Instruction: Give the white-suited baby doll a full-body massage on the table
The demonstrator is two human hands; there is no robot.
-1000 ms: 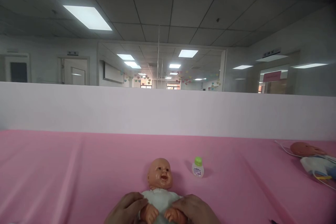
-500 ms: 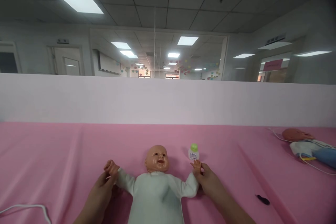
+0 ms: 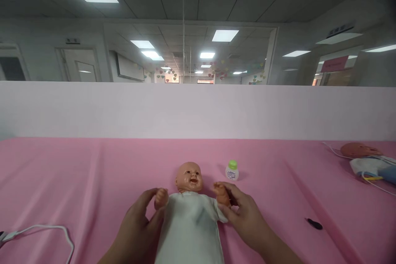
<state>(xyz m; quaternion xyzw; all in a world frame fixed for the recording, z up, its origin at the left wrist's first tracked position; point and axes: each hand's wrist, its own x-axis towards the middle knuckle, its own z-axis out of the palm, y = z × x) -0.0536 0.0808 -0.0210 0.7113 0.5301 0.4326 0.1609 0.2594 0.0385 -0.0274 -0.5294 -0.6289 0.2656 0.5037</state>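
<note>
Underneath, pink sheet, white partition beyond; each hand's grip pinching a doll arm.

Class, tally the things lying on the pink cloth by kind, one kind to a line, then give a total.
Baby dolls: 2, one held, one far right
Bottles with green cap: 1
White cables: 2, near left, by the far doll
Small black objects: 1
Total: 6
</note>
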